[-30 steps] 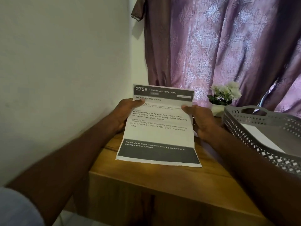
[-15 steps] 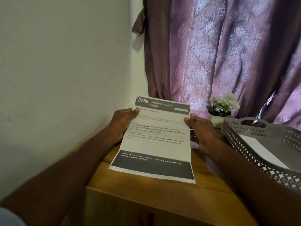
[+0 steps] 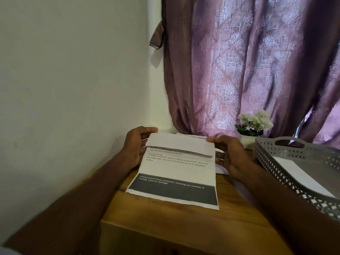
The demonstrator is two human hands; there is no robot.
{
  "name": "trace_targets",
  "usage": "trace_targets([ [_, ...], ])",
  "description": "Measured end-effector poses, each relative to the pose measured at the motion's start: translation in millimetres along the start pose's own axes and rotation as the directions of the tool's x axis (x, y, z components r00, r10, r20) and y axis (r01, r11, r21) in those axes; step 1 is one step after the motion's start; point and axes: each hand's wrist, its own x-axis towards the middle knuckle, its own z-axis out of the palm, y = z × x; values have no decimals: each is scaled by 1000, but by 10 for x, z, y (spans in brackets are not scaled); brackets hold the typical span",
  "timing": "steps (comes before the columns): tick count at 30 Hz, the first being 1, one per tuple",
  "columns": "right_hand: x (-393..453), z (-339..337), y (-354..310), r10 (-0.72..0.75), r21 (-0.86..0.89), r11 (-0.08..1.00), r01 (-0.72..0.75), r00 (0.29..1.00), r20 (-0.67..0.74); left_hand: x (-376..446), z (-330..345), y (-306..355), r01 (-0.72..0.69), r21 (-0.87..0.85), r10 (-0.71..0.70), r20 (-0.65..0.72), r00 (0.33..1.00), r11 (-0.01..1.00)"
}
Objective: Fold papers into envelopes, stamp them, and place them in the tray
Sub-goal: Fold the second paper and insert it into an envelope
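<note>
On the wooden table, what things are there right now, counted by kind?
Printed sheet being folded, held by the left hand and the right hand: 1
Other white papers lying behind it: cannot tell how many
Grey tray: 1
White paper or envelope in the tray: 1
Small pot of white flowers: 1
Total that can be counted: 4
</note>
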Motion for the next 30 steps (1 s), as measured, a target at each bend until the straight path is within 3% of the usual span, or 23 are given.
trace_targets([
  [6, 14, 28, 36, -52, -104, 994, 45, 997, -60, -6, 29, -54, -59, 136, 59, -1, 998, 989],
  [17, -6, 58, 35, -51, -86, 996, 37, 985, -163, 24, 43, -84, -12, 222, 34, -98, 995, 975],
  [22, -4, 49, 21, -19, -55, 998, 8, 977, -214, 3, 43, -80, -1, 320, -5, 18, 1000, 947],
  [30, 13, 29, 66, 7, -176, 984, -13, 999, -34, 72, 5, -105, -26, 228, 47, -90, 995, 973],
])
